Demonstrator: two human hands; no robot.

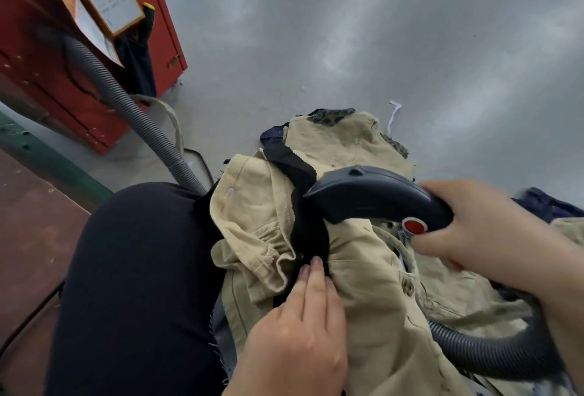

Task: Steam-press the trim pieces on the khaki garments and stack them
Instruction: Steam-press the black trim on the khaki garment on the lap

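**Steamer on the black trim**

The steamer (376,198) lies nearly level, nose pointing left onto the black trim (308,206); the trim runs as a long strip from upper left down toward the person; the right hand (471,225) wraps the handle, thumb by the red button (414,225); the left hand (300,326) lies flat, straight fingers pressing the trim's lower end; the khaki garment (373,294) is rumpled over the lap beside a dark-trousered knee (136,269); more khaki pieces (341,139) lie on the grey floor (379,32) beyond; a grey hose (480,348) trails from the handle.

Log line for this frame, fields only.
phase: pressing | right hand: grips steamer | left hand: fingers press black trim on khaki garment
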